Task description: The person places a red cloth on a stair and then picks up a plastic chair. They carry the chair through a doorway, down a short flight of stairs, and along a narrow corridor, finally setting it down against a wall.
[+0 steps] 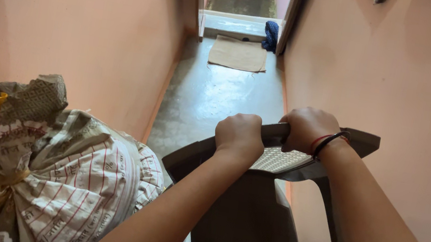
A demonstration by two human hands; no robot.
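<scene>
Evidently, a dark brown plastic chair (250, 226) is gripped by its top rail, both fists clenched around it: the left hand (239, 135) toward the rail's lower left end, the right hand (307, 128) higher and further right. The rail is seen slanting up from left to right, with the chair body hanging below the hands. A tied woven sack (65, 183) is seen just left of the chair, and a beige mat (238, 53) lies well ahead along the narrow corridor.
</scene>
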